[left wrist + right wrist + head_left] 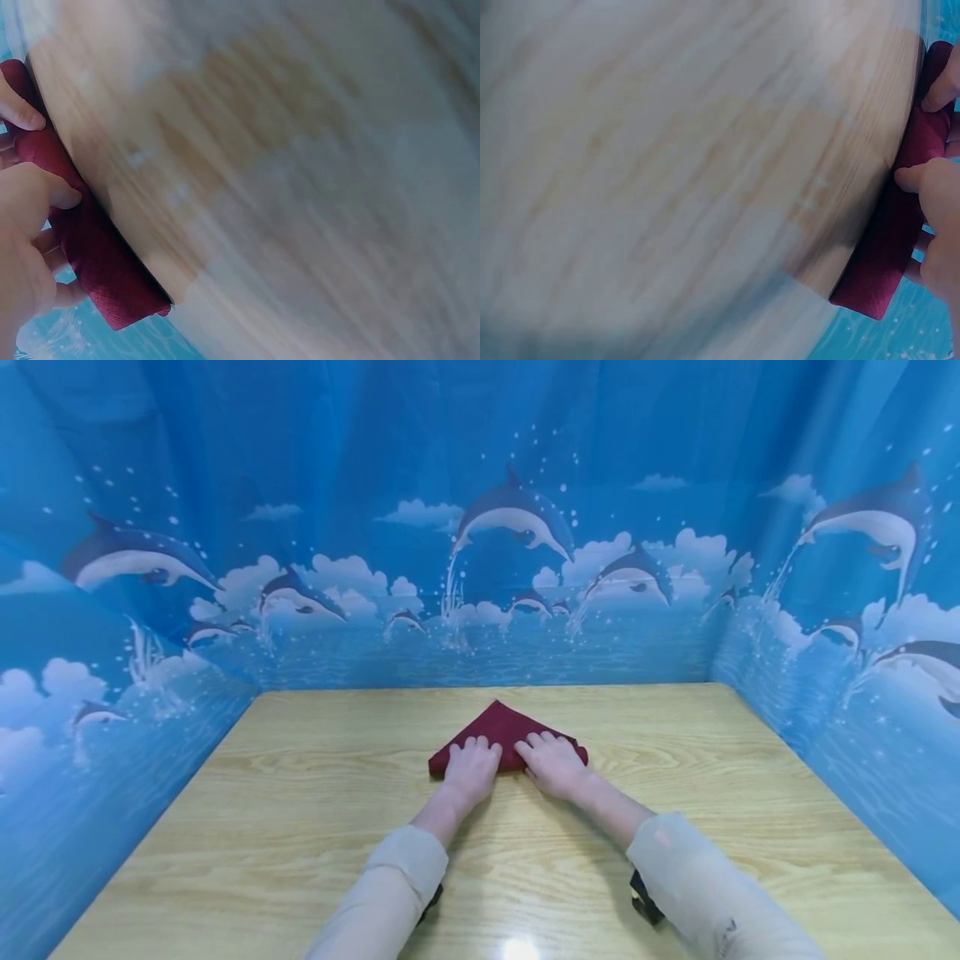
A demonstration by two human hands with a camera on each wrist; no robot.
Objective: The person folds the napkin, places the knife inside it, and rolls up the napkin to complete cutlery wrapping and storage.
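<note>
A dark red cloth lies on the table with a pointed corner toward the far side. Its near edge forms a thick roll, seen along its length in the left wrist view as a red tube. My left hand grips the left part of this roll, thumb on the near side and fingers over the top. On the right part my right hand holds it the same way. In the right wrist view the right thumb presses the rolled cloth. Both ends of the roll stick out past the hands.
The wood-grain table extends around the cloth on all sides. A blue curtain printed with dolphins and clouds hangs behind the table and along its left and right sides. A dark strapped device sits under the right sleeve.
</note>
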